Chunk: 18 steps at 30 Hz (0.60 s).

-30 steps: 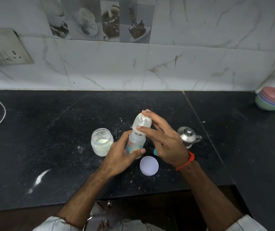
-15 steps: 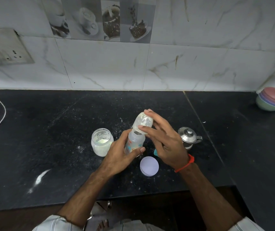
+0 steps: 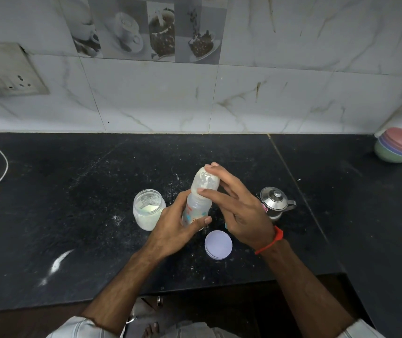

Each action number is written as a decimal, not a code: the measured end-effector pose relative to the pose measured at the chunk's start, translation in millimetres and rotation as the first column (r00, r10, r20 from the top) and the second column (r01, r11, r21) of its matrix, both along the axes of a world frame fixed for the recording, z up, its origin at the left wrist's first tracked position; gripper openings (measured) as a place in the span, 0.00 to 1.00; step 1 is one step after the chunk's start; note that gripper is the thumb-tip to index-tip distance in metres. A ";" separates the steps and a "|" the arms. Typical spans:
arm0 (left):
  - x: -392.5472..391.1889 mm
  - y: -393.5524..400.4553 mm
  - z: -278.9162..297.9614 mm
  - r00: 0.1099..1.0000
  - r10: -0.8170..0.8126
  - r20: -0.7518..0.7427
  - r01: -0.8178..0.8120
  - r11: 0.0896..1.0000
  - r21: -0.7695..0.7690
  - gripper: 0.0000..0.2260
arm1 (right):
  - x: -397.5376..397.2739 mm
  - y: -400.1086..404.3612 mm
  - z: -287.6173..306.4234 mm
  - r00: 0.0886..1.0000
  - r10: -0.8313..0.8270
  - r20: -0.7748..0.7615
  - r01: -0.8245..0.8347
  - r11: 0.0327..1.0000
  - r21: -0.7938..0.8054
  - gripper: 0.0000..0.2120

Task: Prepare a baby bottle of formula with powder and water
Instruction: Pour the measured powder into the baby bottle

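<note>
Near the worktop's front edge, the left hand grips the bottle around its body. The right hand pinches the cap on top. A powder jar stands just left, its lid in front.

We see the baby bottle at the counter's middle, the open jar just left of it and the steel pot to its right. The round lid lies in front of the bottle. Stacked bowls sit far right by the wall.
</note>
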<state>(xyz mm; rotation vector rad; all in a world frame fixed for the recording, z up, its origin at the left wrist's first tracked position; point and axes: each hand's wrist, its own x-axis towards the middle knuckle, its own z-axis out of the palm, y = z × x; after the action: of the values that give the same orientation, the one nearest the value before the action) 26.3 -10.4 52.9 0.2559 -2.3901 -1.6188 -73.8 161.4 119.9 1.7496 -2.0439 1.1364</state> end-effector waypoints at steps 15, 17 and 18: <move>7.5 -10.1 -5.6 0.998 0.058 0.003 -0.058 0.998 -0.039 0.27 | -9.4 -18.4 -23.4 -0.106 0.223 0.969 0.459 0.876 -0.152 0.17; 8.3 -12.1 -6.2 0.998 0.071 -0.003 -0.071 0.996 -0.047 0.26 | -11.5 -20.2 -30.9 -0.243 0.257 0.935 0.469 0.875 -0.119 0.16; 8.3 -13.3 -6.7 0.997 0.077 -0.002 -0.077 0.996 -0.050 0.26 | -12.8 -21.3 -34.5 -0.283 0.270 0.920 0.462 0.879 -0.116 0.15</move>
<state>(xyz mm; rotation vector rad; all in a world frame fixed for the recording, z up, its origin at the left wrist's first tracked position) 34.6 -23.7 46.3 0.3342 -2.3860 -1.5232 -86.6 140.1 85.4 -0.2586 -1.7464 3.3630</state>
